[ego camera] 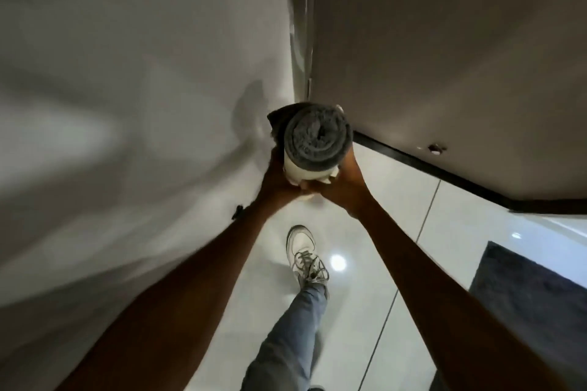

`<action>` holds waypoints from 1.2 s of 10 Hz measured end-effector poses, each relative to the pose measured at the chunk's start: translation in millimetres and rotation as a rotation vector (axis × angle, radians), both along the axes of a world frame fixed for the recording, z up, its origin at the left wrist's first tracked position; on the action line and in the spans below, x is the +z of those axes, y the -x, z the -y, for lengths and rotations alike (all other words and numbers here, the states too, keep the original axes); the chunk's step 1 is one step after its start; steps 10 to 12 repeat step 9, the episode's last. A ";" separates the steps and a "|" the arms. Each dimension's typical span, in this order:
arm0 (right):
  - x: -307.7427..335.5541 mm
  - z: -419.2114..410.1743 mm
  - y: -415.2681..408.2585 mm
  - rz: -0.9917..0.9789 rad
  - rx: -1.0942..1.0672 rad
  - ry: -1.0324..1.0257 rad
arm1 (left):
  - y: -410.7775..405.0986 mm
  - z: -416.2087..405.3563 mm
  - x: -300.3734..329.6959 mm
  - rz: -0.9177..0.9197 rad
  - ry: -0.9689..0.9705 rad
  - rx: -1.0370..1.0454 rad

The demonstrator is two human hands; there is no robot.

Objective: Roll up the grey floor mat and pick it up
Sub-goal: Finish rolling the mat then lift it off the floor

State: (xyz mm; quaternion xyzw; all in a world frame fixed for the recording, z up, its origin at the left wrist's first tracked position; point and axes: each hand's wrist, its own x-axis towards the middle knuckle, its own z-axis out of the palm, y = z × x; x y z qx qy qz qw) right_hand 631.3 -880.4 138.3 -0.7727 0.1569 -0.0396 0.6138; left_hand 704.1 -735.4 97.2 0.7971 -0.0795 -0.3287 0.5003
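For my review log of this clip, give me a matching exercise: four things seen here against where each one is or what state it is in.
Things:
1. rolled mat
2. white shoe
3. dark rug
4. black baseboard

Places or states:
A. lying flat at the lower right
B. stepping on the shiny floor tiles
C. held up in both hands, left hand and right hand
D. running along the foot of the wall

Pairs: 1-C, 2-B, 3-A, 4-D
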 end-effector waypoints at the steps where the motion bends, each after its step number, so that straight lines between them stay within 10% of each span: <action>1: -14.1 17.8 -34.3 -0.041 -0.048 0.022 | -38.1 25.5 -8.6 -0.067 0.070 0.015; 4: -36.4 55.6 -155.3 -0.266 -0.152 -0.076 | -122.0 71.2 -30.0 0.015 -0.162 0.009; 7: -26.1 53.8 -108.7 -0.376 -0.131 -0.177 | -52.4 71.3 -6.5 0.119 -0.358 0.171; 9: 85.7 69.8 -28.0 -0.213 -0.234 0.672 | -6.7 72.0 112.1 0.838 -0.362 0.023; 12: 85.7 69.8 -28.0 -0.213 -0.234 0.672 | -6.7 72.0 112.1 0.838 -0.362 0.023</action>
